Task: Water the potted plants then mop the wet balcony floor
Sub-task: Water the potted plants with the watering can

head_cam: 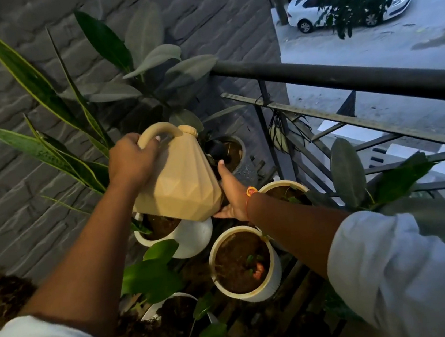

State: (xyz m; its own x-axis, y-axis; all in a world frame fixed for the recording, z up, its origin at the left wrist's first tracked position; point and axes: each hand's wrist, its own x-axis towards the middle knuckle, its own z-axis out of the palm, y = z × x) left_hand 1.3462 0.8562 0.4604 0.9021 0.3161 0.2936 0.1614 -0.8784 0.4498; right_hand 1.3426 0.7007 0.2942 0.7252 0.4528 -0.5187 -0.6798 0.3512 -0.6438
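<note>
Head view. The left hand (131, 162) is wrapped around the loop handle of the tan faceted watering can (181, 184), fingers curled tight over the handle's rear end. The right hand (231, 195) is laid flat against the can's lower right side, fingers straight and held together, thumb spread out under the base corner. Judged purpose: the left hand sets the tilt, the right hand carries weight and steadies the body. The can is tipped forward, away from the person; its capped top points toward the dark far pot (230, 150) in the corner where the grey brick wall (12, 110) meets the balcony railing (344, 75). The spout and any water stream are hidden behind the can, so whether it is pouring cannot be told.

Containers:
- Far pot: dark soil; a large-leaved plant rises from that corner, its stem base hidden.
- White pot (193, 239) directly beneath the can's base: brown soil, partly hidden.
- Ribbed white pot (261, 286) near the frame's centre: dark soil, small green sprouts, a reddish fragment.
- Pot at the railing side (282, 186), behind the right wrist: soil, small shoots.
- Nearest pot (160, 310), bottom edge: soil, broad green leaves.

The pots stand on dark slats. No mop is visible; mopping is judged not yet started.
</note>
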